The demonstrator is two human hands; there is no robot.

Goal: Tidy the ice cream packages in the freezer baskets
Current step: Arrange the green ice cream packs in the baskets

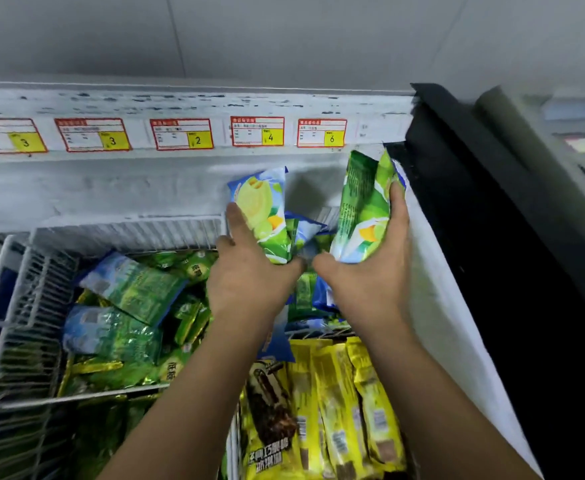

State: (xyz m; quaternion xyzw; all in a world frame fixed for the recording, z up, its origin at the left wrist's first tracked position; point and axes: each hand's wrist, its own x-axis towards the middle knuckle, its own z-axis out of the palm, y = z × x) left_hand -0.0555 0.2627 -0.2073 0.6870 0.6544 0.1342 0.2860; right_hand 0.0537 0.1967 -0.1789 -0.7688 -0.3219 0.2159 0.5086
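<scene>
My left grip [249,270] holding one melon package [267,211], right grip [374,268] a stack [360,209], I fear slick wrappers sliding into the wrong basket [128,227]

Open air above the packed white wire baskets [128,233]. A frosted white freezer wall [111,192] blocks twelve o'clock, and a black lid [492,220] blocks three o'clock.

Your left hand [249,271] covers the bottom corner of the melon pack [263,209] it grips. Your right hand [370,271] hides the lower edge of the second melon pack [360,209]; can't tell if that's one pack or two. Price tags [182,134]: small print unreadable. Leftmost tag [7,136] is cut by the left edge. Your forearms run off the bottom edge. Chocolate bar pack [270,420] is cut off at the bottom. Stuff at top right [582,133] is blurred.
</scene>
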